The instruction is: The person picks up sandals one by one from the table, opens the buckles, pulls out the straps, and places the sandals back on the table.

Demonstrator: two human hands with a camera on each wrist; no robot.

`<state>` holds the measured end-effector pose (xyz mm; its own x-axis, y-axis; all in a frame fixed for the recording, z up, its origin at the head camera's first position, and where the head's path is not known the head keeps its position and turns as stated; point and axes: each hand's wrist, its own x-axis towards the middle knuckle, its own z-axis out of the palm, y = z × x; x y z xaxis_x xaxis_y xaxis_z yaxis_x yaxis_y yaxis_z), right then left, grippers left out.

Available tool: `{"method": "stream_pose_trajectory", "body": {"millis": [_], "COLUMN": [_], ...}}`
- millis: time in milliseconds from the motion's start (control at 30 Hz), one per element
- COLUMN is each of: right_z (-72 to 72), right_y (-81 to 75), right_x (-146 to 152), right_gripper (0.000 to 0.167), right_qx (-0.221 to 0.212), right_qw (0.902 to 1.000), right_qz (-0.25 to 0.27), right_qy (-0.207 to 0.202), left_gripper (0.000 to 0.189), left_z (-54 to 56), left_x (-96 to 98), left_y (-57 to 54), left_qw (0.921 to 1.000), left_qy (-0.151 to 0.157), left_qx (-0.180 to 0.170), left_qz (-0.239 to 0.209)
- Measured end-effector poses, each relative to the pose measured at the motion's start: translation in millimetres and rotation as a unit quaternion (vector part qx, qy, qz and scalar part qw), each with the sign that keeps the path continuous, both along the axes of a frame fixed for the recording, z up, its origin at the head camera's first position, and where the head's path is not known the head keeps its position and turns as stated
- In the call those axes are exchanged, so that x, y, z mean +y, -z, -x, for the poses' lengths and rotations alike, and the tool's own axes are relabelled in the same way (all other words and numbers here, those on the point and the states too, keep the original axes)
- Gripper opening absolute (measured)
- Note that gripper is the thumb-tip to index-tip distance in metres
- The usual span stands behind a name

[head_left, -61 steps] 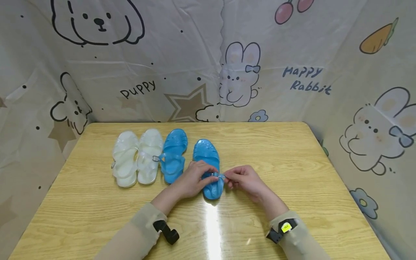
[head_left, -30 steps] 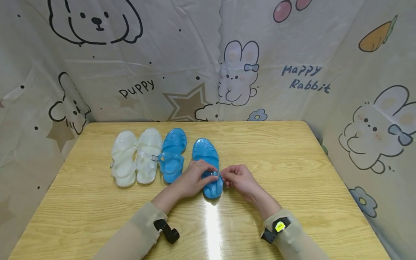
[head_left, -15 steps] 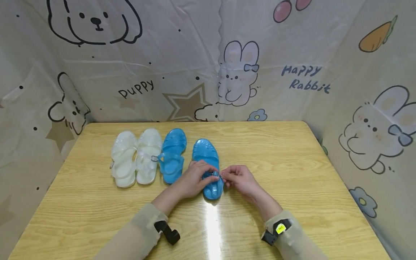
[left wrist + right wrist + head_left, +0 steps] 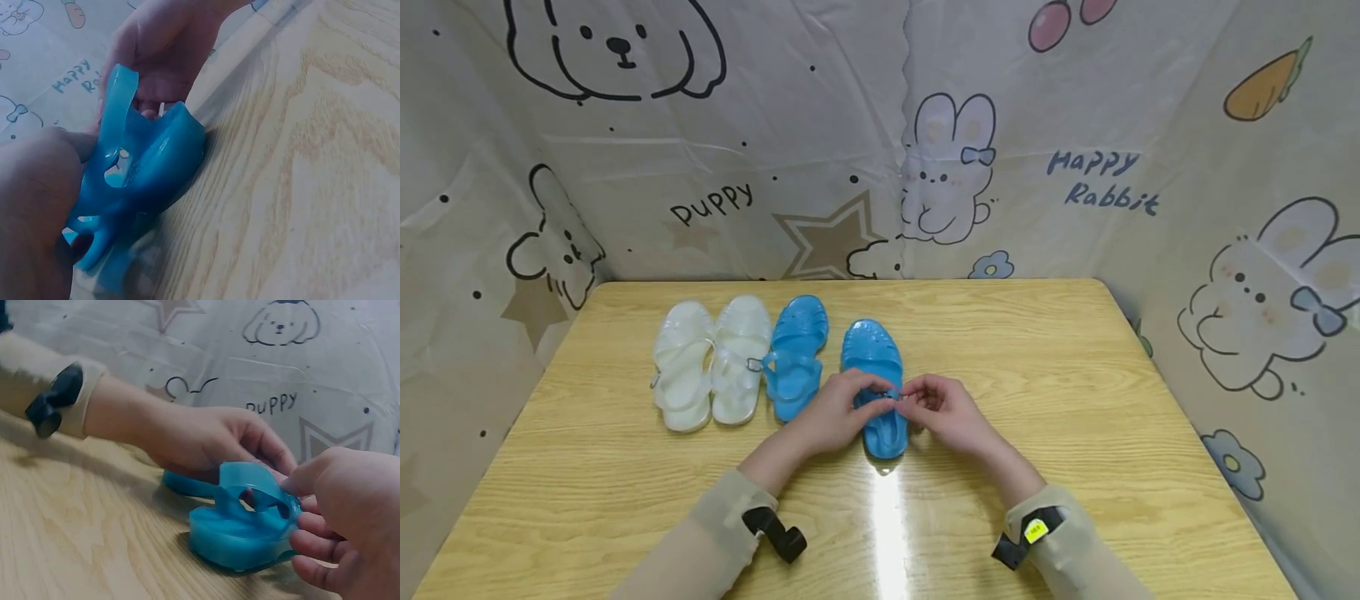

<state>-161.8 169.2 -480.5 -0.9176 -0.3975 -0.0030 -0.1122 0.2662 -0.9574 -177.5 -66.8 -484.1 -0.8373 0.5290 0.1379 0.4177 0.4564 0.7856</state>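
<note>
The blue jelly sandal [image 4: 871,342] lies on the table, toe pointing away, heel towards me. From its left side my left hand [image 4: 838,410] reaches across and pinches the ankle strap by the small buckle. My right hand [image 4: 943,408], on the sandal's right side, pinches at the strap beside the left fingertips. In the right wrist view the strap [image 4: 250,475] arches over the heel, and the fingertips of both hands meet at its far side. The buckle is mostly hidden behind fingers. The left wrist view shows the sandal's heel [image 4: 181,137] between the hands.
Left of the held sandal lies a second blue sandal [image 4: 801,321] with its strap and metal buckle loose at the left. Two whitish sandals [image 4: 685,329] lie farther left, side by side. A printed cloth [image 4: 820,125] stands behind the wooden table [image 4: 1037,333].
My right hand has moved left from beside the sandal, up to the left fingertips. The strap end that stretched between the hands is now hidden. The left hand stays at the buckle.
</note>
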Motion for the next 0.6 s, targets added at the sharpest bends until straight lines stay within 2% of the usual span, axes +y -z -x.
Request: {"method": "stream_pose_trajectory", "body": {"millis": [167, 333, 467, 600], "right_z": [1.3, 0.1, -1.6, -3.4], "right_y": [-3.8, -3.4, -2.9, -2.2], "right_x": [-4, -14, -19, -19], "right_gripper": [0.02, 0.02, 0.018, 0.013], "right_qx": [0.054, 0.084, 0.098, 0.11], "right_qw": [0.9975, 0.9935, 0.99, 0.9869], "right_qz": [-0.045, -0.065, -0.081, -0.099], "right_qy": [0.0, 0.041, 0.06, 0.065], "left_gripper": [0.023, 0.02, 0.017, 0.011], "left_z": [-0.6, 0.9, 3.3, 4.6], "left_x": [0.6, -1.3, -3.5, -2.6], "left_y": [-3.1, -8.5, -13.9, -17.4], "left_qw": [0.9999, 0.9993, 0.9991, 0.9981], "left_qy": [-0.003, 0.001, 0.014, 0.024], "left_qx": [-0.009, -0.034, -0.037, -0.019], "left_qz": [-0.007, -0.013, 0.015, 0.053]}}
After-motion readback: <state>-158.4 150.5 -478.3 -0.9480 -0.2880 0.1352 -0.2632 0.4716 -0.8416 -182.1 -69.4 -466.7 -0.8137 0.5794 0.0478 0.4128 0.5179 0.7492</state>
